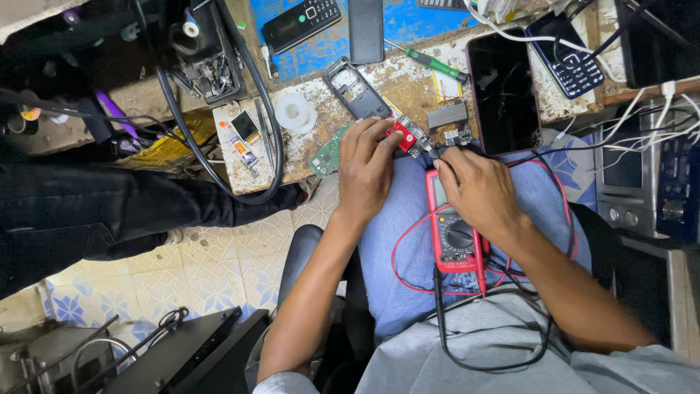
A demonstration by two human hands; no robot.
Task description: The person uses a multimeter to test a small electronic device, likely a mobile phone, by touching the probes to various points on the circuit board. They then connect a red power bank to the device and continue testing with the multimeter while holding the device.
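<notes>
My left hand (364,169) pinches a small red circuit module (405,136) at the edge of the worn workbench (292,157). My right hand (477,191) holds a thin black probe tip (433,154) against that module. A red multimeter (453,233) lies on my lap in blue jeans, partly under my right hand, with red and black leads looping around it. A green circuit board (326,155) lies just left of my left hand.
On the bench: a dark smartphone (504,93), keypad phones (300,22) (573,64), a phone frame (355,89), a green-handled screwdriver (435,66), a solder spool (294,111). A person's dark-trousered leg (109,211) lies left. Grey equipment (645,175) with white cables stands right.
</notes>
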